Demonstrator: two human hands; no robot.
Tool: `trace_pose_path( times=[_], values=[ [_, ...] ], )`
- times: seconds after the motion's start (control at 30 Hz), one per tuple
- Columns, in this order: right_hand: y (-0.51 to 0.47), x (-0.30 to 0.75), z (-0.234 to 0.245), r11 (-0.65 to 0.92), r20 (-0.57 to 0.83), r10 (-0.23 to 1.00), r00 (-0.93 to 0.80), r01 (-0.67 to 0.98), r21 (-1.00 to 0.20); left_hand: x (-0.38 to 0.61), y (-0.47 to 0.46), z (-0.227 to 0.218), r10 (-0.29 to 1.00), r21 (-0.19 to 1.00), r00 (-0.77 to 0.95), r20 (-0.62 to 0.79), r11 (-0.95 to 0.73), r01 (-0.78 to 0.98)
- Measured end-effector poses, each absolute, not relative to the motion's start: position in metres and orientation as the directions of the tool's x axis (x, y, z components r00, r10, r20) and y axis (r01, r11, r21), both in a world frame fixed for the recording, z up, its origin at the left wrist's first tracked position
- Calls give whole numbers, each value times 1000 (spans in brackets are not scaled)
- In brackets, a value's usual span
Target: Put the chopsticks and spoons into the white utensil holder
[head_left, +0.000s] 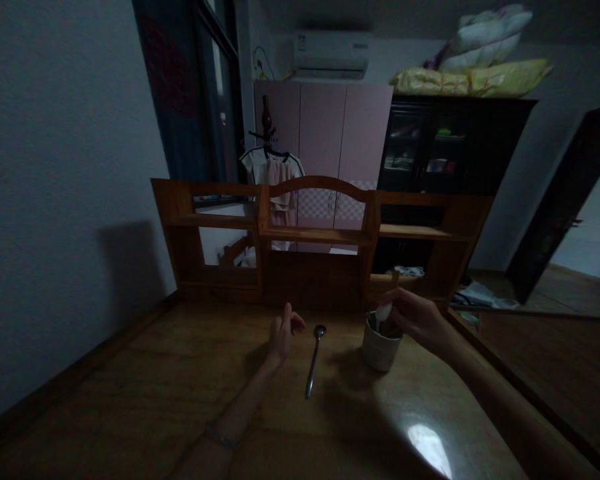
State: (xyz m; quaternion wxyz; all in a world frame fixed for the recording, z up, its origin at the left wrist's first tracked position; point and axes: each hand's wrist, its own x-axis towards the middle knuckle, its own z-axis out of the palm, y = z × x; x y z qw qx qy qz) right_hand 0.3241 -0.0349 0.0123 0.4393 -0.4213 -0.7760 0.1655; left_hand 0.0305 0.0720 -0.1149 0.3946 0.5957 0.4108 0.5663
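A long-handled metal spoon (314,363) lies on the wooden desk, its bowl toward the back. Just left of it my left hand (281,337) is raised slightly, thumb up and fingers loosely curled apart, holding nothing. On the right stands a pale round pot (380,348) with several utensils in it. My right hand (414,319) is over its rim, fingers closed on a white utensil (383,312) that looks like a spoon. Its lower end is inside the pot, out of sight. A wooden handle (395,279) sticks up behind my right fingers.
A wooden shelf unit (315,235) runs along the back of the desk (190,373). A wall (70,200) borders the left side. Beyond the shelf are a pink wardrobe (323,127), hanging clothes (280,173) and a dark cabinet (460,147). The room is dim.
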Motion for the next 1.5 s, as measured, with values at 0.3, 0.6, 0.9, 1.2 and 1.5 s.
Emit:
trace_pose_path(
  times=[0.3,0.6,0.9,1.2,1.5],
  values=[
    [-29,322,-3,584,500,790,-355,684,-438,31,70,-112,941,939,5,338,-338,58],
    [-20,316,0,553,389,820,-419,754,-355,33,71,-114,942,940,32,334,-335,71],
    [-15,318,2,543,305,839,-451,735,-406,33,68,-113,946,941,42,321,-324,95],
    [-22,318,-2,541,327,832,-448,785,-302,33,68,-114,943,933,56,329,-333,134],
    [-21,318,1,493,327,850,-413,842,-219,34,68,-114,947,942,52,318,-321,101]
  ],
)
